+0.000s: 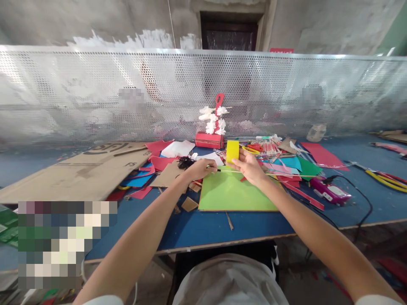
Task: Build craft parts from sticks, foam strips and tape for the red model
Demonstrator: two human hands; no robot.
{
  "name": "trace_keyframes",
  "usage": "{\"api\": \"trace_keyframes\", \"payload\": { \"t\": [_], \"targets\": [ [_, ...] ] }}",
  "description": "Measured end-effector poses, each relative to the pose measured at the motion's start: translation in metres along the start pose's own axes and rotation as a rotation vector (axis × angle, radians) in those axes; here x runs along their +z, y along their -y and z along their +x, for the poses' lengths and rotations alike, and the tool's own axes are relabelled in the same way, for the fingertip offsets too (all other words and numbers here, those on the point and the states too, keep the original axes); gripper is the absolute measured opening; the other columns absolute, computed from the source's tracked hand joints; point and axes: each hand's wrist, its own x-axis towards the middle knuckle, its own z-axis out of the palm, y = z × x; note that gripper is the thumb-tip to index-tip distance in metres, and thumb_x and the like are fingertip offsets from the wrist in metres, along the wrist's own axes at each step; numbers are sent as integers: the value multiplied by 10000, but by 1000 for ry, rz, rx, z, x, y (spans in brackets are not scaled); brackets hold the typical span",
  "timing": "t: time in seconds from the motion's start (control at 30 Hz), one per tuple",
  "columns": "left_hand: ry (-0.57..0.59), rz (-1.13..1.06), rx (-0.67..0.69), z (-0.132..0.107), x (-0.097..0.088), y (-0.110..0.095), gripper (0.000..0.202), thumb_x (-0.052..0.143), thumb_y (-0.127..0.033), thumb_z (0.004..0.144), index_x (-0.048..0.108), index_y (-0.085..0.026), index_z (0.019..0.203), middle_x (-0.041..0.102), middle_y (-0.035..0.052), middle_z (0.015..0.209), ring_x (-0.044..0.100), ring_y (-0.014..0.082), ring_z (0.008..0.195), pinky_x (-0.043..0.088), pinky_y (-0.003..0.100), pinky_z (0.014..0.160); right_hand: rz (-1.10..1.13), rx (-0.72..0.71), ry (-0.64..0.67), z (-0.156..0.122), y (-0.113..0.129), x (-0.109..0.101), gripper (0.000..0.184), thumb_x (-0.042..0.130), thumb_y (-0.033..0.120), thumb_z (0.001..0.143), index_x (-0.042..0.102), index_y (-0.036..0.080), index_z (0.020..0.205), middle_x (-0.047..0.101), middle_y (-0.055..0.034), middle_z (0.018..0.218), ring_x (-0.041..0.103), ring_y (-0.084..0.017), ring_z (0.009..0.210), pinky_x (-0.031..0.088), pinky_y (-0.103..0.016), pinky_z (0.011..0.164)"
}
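Observation:
My left hand (202, 168) is closed, its fingertips around the dark end of a thin pale stick (286, 174). The stick runs rightward past my other hand, above a light green sheet (233, 197). My right hand (250, 166) pinches a bright yellow strip of paper or card (232, 151), held upright; I cannot make out whether it is folded. Whether the right fingers also grip the stick is unclear. Beside my left wrist lies a tangle of black cord (186, 162). Small brown cardboard pieces (190, 204) sit near the green sheet's left edge.
Behind my hands stands a red model (210, 140) with white tufts, near a perforated metal screen (159, 101). Large cardboard (79, 169) covers the left. A purple power strip (330, 190) with a black cable, yellow-handled pliers (384, 180) and colored paper scraps lie right.

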Motion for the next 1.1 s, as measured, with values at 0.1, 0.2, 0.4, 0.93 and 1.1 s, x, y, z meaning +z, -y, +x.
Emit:
{"api": "trace_keyframes", "payload": {
  "t": [0.1,0.2,0.4,0.93,1.1],
  "targets": [
    [0,-6,6,-2,1,-1,190,540,-264,857,708,-178,843,743,24,881,648,164,799,474,243,767,34,22,1,4,3,1,490,786,168,669,568,237,1103,696,-68,1179,684,-246,1064,615,-426,887],
    [-20,-3,-6,-6,0,-3,196,534,-258,863,709,-173,843,741,31,870,647,166,787,476,251,779,67,40,9,18,8,5,457,779,148,681,583,249,1082,708,-39,1117,694,-207,977,632,-346,786],
    [-186,82,-46,-19,-6,-3,243,571,-343,884,739,-169,868,730,100,1009,663,228,921,497,322,901,-78,146,-9,63,-6,24,221,779,195,749,598,186,877,639,5,803,402,-38,457,320,-169,349],
    [-181,20,-15,-18,8,1,176,608,-295,881,746,-186,872,623,92,1077,640,204,894,516,310,851,-196,425,300,98,-11,18,420,901,248,641,630,181,954,720,-36,812,591,-95,563,410,-160,413],
    [-187,6,-9,-21,11,-3,161,600,-275,889,740,-196,898,610,94,1162,645,204,961,513,299,886,-178,475,248,111,-15,22,334,840,410,736,657,141,812,684,-49,690,525,-74,483,216,-137,310]
  ]
}}
